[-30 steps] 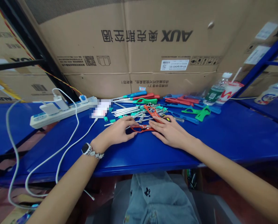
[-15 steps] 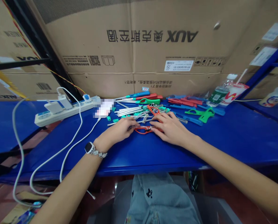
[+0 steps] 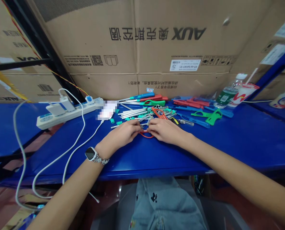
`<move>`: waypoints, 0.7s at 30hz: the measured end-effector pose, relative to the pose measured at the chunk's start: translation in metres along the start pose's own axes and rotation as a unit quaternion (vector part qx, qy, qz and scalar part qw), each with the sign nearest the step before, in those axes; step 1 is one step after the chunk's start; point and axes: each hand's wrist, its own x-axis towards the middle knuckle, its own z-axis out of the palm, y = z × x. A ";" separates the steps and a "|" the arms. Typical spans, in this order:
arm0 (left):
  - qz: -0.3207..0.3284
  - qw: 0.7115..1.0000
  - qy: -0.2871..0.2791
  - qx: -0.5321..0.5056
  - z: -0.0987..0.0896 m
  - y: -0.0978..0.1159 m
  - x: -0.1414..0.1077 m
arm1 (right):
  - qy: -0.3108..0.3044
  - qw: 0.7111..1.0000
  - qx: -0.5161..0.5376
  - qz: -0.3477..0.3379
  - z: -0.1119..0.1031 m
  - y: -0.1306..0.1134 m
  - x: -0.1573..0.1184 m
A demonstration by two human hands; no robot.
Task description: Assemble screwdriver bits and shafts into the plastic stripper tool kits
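Red shell between left grip and right grip

I saw a squarish, dark-faced watch | its band was silver links | below and right of the watch, faded blue denim bore black motifs

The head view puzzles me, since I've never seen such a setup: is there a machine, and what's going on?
No machine: these are one person's bare hands, filmed by a camera worn on their head, looking forward and down. The blue table bears silvery rods, green plastic pieces and a white power strip, among other things. The left hand and right hand meet at a red plastic frame; their fingers hide exactly what they pinch.
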 end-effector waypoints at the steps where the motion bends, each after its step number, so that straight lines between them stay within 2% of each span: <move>1: 0.004 1.000 -0.003 0.009 -0.001 0.001 -0.001 | -0.003 1.000 0.003 0.000 0.000 0.000 0.000; 9: 0.028 0.999 -0.004 0.030 -0.003 0.002 -0.005 | -0.034 0.999 0.028 0.010 -0.005 0.001 0.003; 14: 0.033 0.999 0.007 0.036 -0.002 0.002 -0.007 | -0.012 0.999 0.045 -0.012 -0.002 0.005 0.002; 21: 0.034 0.998 0.011 0.058 0.000 0.002 -0.007 | -0.014 0.999 0.039 0.016 -0.004 0.002 0.004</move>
